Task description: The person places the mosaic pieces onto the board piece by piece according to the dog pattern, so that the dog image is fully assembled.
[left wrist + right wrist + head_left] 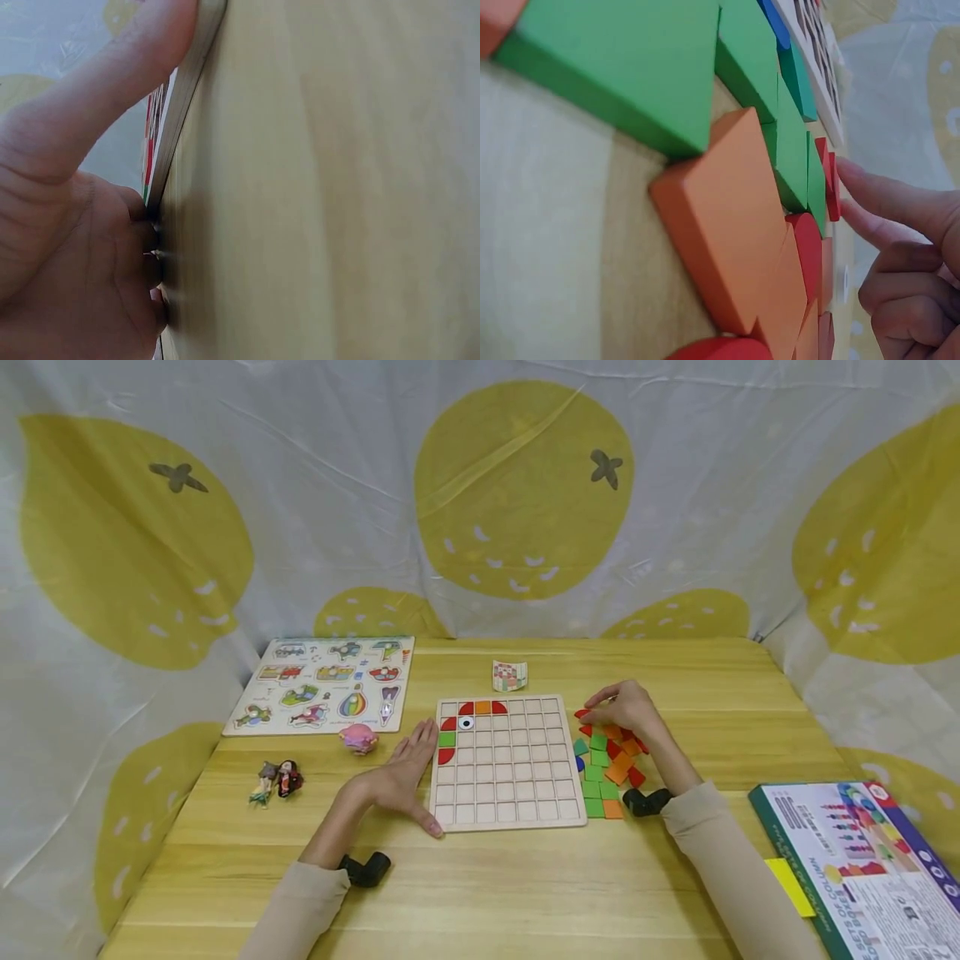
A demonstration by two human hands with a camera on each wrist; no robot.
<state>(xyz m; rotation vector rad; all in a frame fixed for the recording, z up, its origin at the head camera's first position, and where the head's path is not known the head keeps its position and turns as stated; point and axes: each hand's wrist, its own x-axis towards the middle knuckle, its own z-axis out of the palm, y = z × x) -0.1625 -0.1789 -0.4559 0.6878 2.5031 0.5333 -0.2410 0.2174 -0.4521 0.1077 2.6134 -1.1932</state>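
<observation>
A wooden grid board (517,771) lies flat, with several red rounded pieces, an orange square, a green square (447,739) and an eye piece (466,723) in its upper left cells. My left hand (401,777) is spread along the board's left edge, thumb at the near corner and fingertips at the side; the left wrist view has the thumb (112,82) against the rim. Right of the board, my right hand (626,708) pinches a red piece (834,187) at the far end of a loose pile of green squares (592,789), orange squares (619,767) and red pieces.
Behind the board lies a small pattern card (510,676). At the back left is a vehicle peg puzzle (322,685), with a pink toy (359,739) and two small figures (276,781) nearer. A game box (862,860) sits at the right edge over a yellow item (791,888).
</observation>
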